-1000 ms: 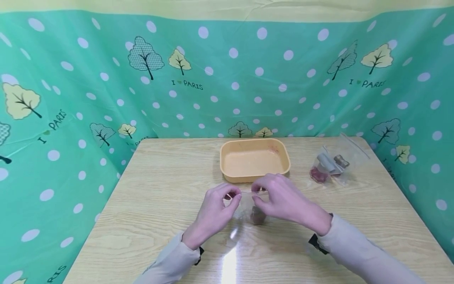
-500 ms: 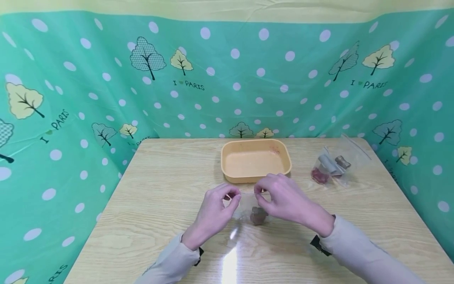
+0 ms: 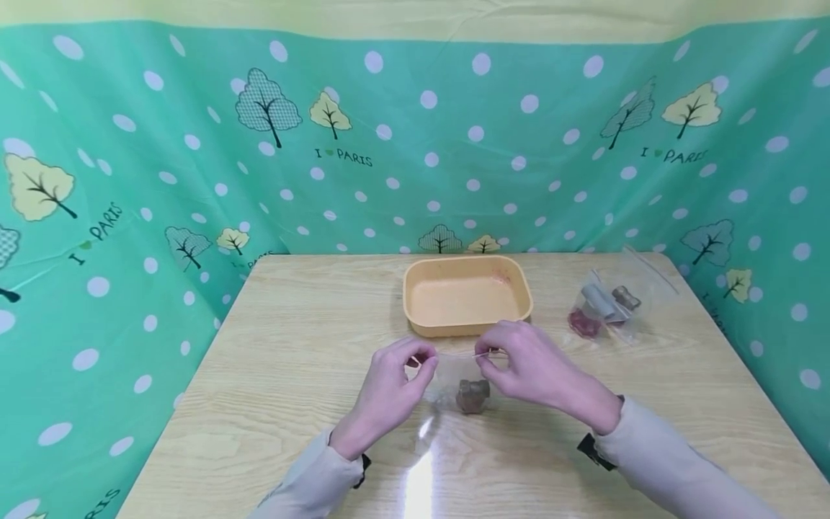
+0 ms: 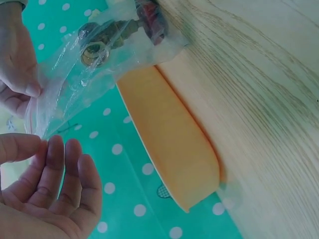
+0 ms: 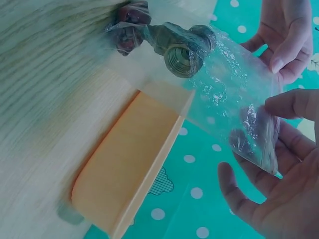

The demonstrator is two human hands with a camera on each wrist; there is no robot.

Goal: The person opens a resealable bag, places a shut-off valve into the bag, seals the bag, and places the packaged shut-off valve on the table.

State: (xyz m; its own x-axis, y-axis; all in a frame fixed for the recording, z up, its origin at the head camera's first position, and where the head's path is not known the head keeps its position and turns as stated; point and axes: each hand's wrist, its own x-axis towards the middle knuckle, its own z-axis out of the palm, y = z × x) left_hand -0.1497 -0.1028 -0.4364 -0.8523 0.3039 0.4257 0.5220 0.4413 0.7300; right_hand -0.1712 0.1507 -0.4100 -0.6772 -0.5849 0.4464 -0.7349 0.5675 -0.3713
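A clear zip bag [image 3: 454, 369] hangs between my two hands near the middle of the table. Inside it sits a metal valve [image 5: 182, 50] with a threaded opening and a dark red handle [image 5: 131, 25], both low in the bag. Thumb and index finger of my left hand [image 3: 394, 378] pinch one end of the bag's top edge, the other fingers spread loosely in the left wrist view. My right hand [image 3: 530, 364] pinches that same edge farther right, between thumb and fingers. The bag's mouth edge [image 4: 33, 117] shows a reddish zip line.
Just behind my hands stands a shallow orange-yellow tray [image 3: 467, 328] with reddish marks inside. Toward the back right lie clear bags [image 3: 606, 306] containing valve-like metal parts, something red and grey pieces. A green dotted curtain [image 3: 389, 173] borders the table.
My right hand has slid to the right along the bag's top edge, away from the left hand, uncovering more of the valve. My left hand has stayed nearly still.
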